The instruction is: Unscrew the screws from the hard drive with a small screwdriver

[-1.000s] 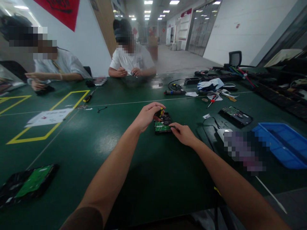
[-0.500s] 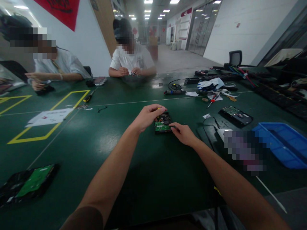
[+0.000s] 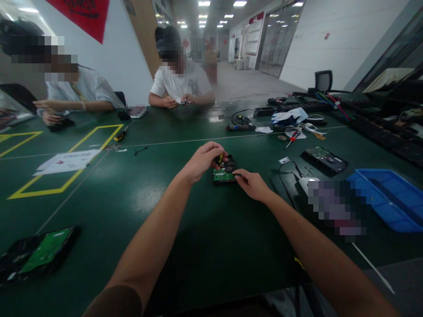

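Note:
A hard drive (image 3: 224,177) with a green circuit board lies on the table in front of me. My left hand (image 3: 205,161) is closed around the yellow and black handle of a screwdriver (image 3: 220,158), held over the far left part of the drive. The screwdriver's tip is too small to make out. At the drive's right edge, my right hand (image 3: 252,183) grips the side with thumb and fingers, steadying it against the table.
Another hard drive (image 3: 324,160) and a blue tray (image 3: 370,176) are on the right. A drive with a green board (image 3: 46,250) lies near left. A red screwdriver (image 3: 292,140), cables and gloves (image 3: 290,116) sit farther back. Two people work across the table.
My left hand has turned slightly, so more of the screwdriver's yellow and black handle shows. My right hand and the hard drive stay where they were.

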`<action>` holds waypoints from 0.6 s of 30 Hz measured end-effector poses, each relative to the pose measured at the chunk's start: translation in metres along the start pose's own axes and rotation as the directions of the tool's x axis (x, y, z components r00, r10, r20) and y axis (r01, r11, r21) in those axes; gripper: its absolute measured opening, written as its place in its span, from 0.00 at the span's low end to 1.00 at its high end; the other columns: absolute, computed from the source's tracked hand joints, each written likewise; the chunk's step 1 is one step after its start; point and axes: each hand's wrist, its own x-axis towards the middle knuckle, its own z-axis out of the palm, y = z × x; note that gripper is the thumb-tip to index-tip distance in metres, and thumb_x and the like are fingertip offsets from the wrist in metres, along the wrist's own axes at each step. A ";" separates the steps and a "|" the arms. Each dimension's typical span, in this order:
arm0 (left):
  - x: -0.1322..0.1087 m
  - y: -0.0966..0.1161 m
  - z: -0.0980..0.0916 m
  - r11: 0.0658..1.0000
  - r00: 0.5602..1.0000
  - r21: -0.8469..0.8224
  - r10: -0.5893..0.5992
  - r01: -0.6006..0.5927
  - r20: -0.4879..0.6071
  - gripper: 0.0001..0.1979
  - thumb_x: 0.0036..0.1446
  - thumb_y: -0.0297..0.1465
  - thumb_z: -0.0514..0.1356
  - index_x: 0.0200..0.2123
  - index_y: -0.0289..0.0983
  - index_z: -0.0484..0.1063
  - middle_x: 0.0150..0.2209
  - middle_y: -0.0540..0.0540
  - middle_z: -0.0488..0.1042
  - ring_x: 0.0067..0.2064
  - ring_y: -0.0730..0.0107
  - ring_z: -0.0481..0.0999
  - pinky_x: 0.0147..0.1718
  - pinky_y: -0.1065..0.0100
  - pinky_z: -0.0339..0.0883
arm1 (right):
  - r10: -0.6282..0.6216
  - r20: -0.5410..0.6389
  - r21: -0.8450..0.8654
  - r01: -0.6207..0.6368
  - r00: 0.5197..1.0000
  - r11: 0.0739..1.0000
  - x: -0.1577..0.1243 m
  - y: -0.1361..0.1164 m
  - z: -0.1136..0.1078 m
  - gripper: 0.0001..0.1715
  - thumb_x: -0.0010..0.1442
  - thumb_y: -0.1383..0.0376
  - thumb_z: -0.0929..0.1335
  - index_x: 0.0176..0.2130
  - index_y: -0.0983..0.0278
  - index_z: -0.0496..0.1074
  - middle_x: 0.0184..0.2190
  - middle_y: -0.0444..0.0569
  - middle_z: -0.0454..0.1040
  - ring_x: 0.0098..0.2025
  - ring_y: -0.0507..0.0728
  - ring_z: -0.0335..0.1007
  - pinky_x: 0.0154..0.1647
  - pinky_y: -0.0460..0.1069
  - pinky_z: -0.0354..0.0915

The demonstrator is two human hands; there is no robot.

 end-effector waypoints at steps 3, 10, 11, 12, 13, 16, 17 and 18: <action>0.001 0.001 -0.001 0.999 1.000 0.044 0.015 -0.014 -0.021 0.10 0.62 0.36 0.59 0.36 0.36 0.75 0.38 0.42 0.77 0.40 0.65 0.75 0.27 0.71 0.66 | 0.010 0.004 0.006 -0.010 1.000 1.000 0.000 0.000 -0.001 0.19 0.73 0.57 0.63 0.58 0.57 0.73 0.31 0.44 0.77 0.27 0.53 0.67 0.30 0.48 0.55; 0.002 0.000 -0.004 1.000 1.000 0.003 -0.005 0.005 0.014 0.11 0.63 0.36 0.58 0.40 0.36 0.78 0.37 0.42 0.75 0.38 0.66 0.74 0.28 0.70 0.66 | 0.008 0.016 0.002 -0.008 1.000 1.000 0.000 -0.002 -0.002 0.19 0.73 0.57 0.62 0.58 0.57 0.73 0.30 0.44 0.76 0.27 0.53 0.67 0.31 0.48 0.55; 0.002 0.000 -0.004 1.000 1.000 -0.007 -0.009 0.009 0.024 0.11 0.64 0.36 0.58 0.41 0.37 0.77 0.36 0.43 0.75 0.37 0.67 0.74 0.28 0.69 0.67 | 0.009 0.014 0.003 -0.009 1.000 1.000 0.000 -0.002 -0.002 0.19 0.73 0.57 0.62 0.58 0.57 0.73 0.31 0.44 0.76 0.27 0.53 0.67 0.31 0.48 0.55; 0.002 0.000 -0.004 1.000 1.000 -0.013 -0.008 0.008 0.029 0.11 0.64 0.36 0.58 0.41 0.37 0.77 0.36 0.43 0.75 0.37 0.67 0.74 0.29 0.69 0.67 | 0.011 0.010 0.003 -0.011 1.000 1.000 0.000 -0.002 -0.002 0.19 0.73 0.57 0.63 0.58 0.57 0.73 0.31 0.44 0.76 0.27 0.53 0.67 0.31 0.48 0.55; 0.002 0.000 -0.004 1.000 1.000 -0.015 -0.002 0.003 0.029 0.11 0.65 0.37 0.58 0.41 0.37 0.76 0.36 0.43 0.75 0.37 0.67 0.74 0.29 0.69 0.67 | 0.011 0.007 0.004 -0.011 1.000 1.000 0.000 -0.002 -0.002 0.19 0.73 0.57 0.63 0.58 0.57 0.74 0.31 0.44 0.76 0.27 0.53 0.67 0.31 0.48 0.55; 0.002 -0.002 -0.004 1.000 0.999 0.012 0.023 -0.023 0.022 0.14 0.66 0.42 0.58 0.39 0.37 0.76 0.36 0.43 0.75 0.36 0.68 0.74 0.30 0.69 0.67 | 0.010 0.000 0.004 -0.010 1.000 1.000 0.000 -0.001 -0.001 0.19 0.73 0.57 0.63 0.58 0.57 0.74 0.31 0.44 0.77 0.28 0.53 0.68 0.31 0.48 0.56; 0.002 -0.003 -0.004 0.999 0.999 0.032 0.029 -0.030 0.023 0.15 0.65 0.43 0.59 0.39 0.37 0.76 0.36 0.44 0.75 0.36 0.69 0.73 0.30 0.69 0.66 | 0.008 0.003 0.005 -0.008 1.000 1.000 0.000 -0.001 -0.001 0.19 0.72 0.57 0.63 0.58 0.57 0.74 0.31 0.44 0.77 0.28 0.53 0.68 0.31 0.48 0.56; 0.003 -0.003 -0.004 0.998 0.999 0.056 0.037 -0.038 0.026 0.15 0.64 0.44 0.61 0.39 0.37 0.76 0.36 0.44 0.75 0.35 0.69 0.73 0.30 0.69 0.66 | 0.007 0.005 0.006 -0.007 1.000 1.000 0.000 -0.001 -0.001 0.19 0.72 0.57 0.63 0.58 0.57 0.73 0.31 0.44 0.77 0.28 0.53 0.68 0.31 0.48 0.56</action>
